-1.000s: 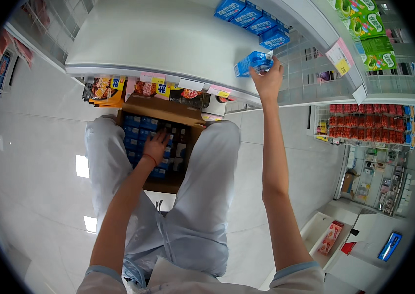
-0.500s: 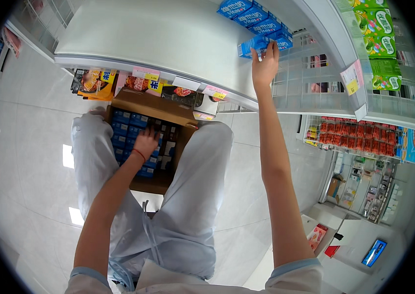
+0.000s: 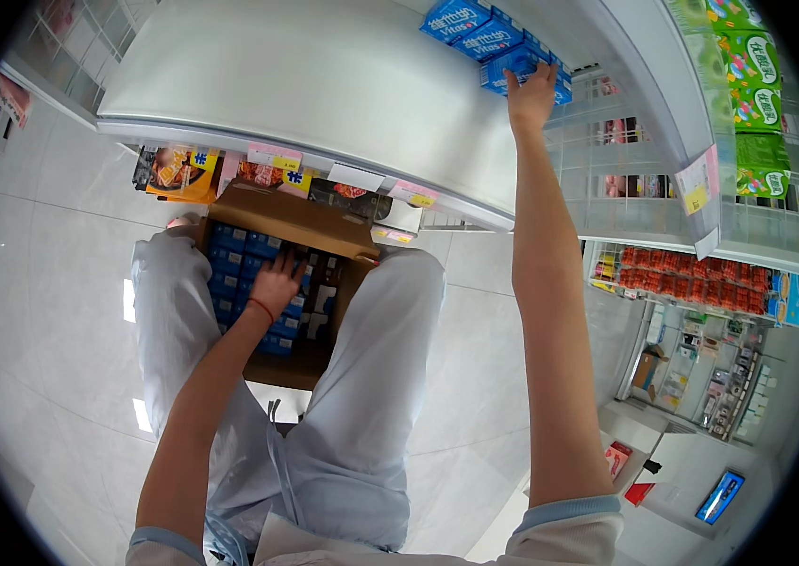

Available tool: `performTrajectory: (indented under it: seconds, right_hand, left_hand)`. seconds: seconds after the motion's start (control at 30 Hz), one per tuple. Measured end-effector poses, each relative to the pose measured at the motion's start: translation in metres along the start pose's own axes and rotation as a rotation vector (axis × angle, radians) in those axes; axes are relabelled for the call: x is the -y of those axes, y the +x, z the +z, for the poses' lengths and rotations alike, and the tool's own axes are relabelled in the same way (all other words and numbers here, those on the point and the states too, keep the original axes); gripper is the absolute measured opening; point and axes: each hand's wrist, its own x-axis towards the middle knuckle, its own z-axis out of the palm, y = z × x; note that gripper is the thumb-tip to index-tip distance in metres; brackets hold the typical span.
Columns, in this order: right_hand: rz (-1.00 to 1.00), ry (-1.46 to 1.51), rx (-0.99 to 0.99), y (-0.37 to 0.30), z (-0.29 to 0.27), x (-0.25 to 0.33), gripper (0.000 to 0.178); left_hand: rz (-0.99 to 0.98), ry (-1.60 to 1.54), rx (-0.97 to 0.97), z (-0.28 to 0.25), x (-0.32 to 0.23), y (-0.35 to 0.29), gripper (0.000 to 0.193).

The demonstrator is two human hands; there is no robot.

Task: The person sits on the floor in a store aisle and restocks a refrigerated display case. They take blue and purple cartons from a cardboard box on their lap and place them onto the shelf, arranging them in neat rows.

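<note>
A brown cardboard box (image 3: 310, 219) stands on the floor between my legs, filled with several blue cartons (image 3: 229, 264). My left hand (image 3: 277, 281) lies down inside it, fingers spread over the cartons, lifting nothing. My right hand (image 3: 529, 94) is stretched up to the white shelf (image 3: 324, 94). Its fingers are on a blue carton (image 3: 520, 64) at the near end of a row of blue cartons (image 3: 470, 28) on the shelf top.
Price tags (image 3: 272, 156) line the shelf's front edge, with orange packs (image 3: 177, 174) below. Green cartons (image 3: 748, 66) and red packs (image 3: 692, 274) fill wire shelves on the right. A counter with a blue screen (image 3: 720, 495) is at the lower right. The floor is pale tile.
My right hand has carried the blue carton up and away, from the shelf's front to the end of the row. My left hand has stayed in the box.
</note>
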Motion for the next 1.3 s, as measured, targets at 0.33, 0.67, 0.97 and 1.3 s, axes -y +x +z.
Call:
performTrajectory:
  seconds: [0.33, 0.67, 0.97, 1.3]
  right_hand:
    - [-0.071, 0.018, -0.096, 0.012, 0.020, -0.016, 0.058]
    - [0.148, -0.036, 0.042, 0.020, 0.003, -0.008, 0.078]
    - [0.171, -0.052, 0.113, 0.025, 0.008, -0.014, 0.079]
    - [0.059, 0.484, 0.041, -0.021, -0.055, 0.013, 0.045]
  left_hand:
    - [0.063, 0.022, -0.083, 0.011, 0.003, 0.002, 0.043]
    - [0.049, 0.009, -0.152, 0.017, 0.004, 0.005, 0.043]
    - [0.065, -0.032, -0.133, 0.014, 0.008, 0.003, 0.036]
    - [-0.150, -0.524, -0.153, -0.086, 0.004, -0.002, 0.049]
